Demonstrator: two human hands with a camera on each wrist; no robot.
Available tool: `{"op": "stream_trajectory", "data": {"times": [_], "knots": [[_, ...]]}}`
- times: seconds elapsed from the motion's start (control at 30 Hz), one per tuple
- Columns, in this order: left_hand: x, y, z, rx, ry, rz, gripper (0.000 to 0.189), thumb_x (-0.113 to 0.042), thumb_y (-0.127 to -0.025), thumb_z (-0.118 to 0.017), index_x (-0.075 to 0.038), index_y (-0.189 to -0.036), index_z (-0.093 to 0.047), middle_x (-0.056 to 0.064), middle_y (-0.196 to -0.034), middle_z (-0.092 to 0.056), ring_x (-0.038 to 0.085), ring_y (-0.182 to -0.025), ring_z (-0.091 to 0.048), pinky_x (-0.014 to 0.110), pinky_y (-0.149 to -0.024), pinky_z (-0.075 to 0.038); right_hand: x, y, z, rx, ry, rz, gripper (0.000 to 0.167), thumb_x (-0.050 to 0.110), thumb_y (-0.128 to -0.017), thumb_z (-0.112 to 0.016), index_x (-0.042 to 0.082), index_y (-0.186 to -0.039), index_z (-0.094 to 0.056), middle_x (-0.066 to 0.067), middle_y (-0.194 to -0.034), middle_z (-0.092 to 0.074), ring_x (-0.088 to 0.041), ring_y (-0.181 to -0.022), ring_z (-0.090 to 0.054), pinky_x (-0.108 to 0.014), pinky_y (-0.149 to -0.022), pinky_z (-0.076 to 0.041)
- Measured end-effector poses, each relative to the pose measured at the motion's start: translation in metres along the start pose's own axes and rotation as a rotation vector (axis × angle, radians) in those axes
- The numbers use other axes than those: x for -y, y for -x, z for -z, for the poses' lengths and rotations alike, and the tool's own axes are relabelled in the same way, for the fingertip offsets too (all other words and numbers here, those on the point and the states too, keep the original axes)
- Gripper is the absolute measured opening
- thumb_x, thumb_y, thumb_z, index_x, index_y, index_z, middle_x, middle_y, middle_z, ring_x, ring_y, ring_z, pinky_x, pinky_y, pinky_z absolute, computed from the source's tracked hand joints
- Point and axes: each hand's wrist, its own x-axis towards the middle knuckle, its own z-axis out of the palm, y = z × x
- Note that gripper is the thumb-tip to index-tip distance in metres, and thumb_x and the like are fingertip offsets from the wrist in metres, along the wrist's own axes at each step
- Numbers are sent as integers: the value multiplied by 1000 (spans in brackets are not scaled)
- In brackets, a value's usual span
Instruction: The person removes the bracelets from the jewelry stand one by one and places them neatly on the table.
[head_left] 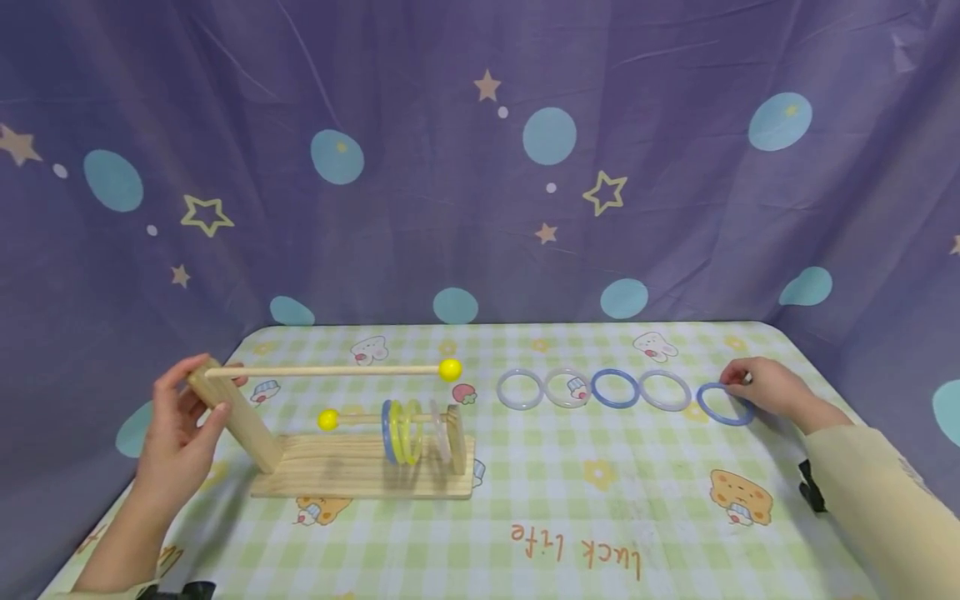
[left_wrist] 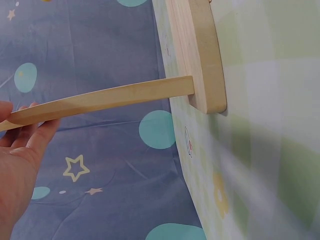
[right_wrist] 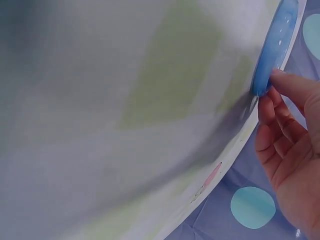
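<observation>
On the left stands a wooden rack [head_left: 360, 467] with a flat base and two uprights, each bearing a rod tipped with a yellow ball. My left hand [head_left: 176, 433] grips the top of its taller upright [head_left: 243, 421], thumb on one side and fingers on the other. The upper rod [head_left: 337, 371] carries no rings. Blue, yellow and pale rings [head_left: 402, 432] hang on the lower rod. At the far right, my right hand [head_left: 772, 392] pinches the edge of a blue ring [head_left: 723, 414]. The right wrist view shows thumb and fingers on that blue ring [right_wrist: 277, 45], tilted beside the tablecloth.
Left of the pinched ring, a row of rings lies on the checked tablecloth [head_left: 570, 525]: a lavender ring [head_left: 521, 407], a pale ring [head_left: 551, 402], a blue ring [head_left: 616, 406] and another lavender ring [head_left: 665, 408]. A patterned purple curtain [head_left: 450, 200] hangs behind the table.
</observation>
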Motion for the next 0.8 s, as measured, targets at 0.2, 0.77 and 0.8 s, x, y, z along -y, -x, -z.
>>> {"op": "stream_trajectory", "data": {"times": [0.2,0.77,0.8], "knots": [[1,0,0,3,16,-13,65,28,-88,-34,4,-146,-18,1,-134,-53,10,-118,-54,13,-90,-44,-2,-8,1,-1,-6,-17,4,5,-85,-69,6,-83,-66,0,-78,-60,-16,-72,-52,-36,-65,-41],[-2,0,-1,-3,-49,28,64,26,-91,-35,3,-147,-17,-3,-133,-53,8,-118,-52,11,-89,-43,0,-17,-4,-48,-69,-85,6,3,-85,-69,-2,-85,-66,-4,-76,-60,-20,-72,-53,-36,-66,-41],[-2,0,-1,-4,-54,31,64,25,-91,-35,2,-147,-17,-3,-133,-53,8,-118,-52,11,-89,-43,0,-17,-4,-50,-75,-86,6,3,-86,-69,-2,-85,-66,-4,-76,-61,-20,-72,-53,-36,-66,-41]]}}
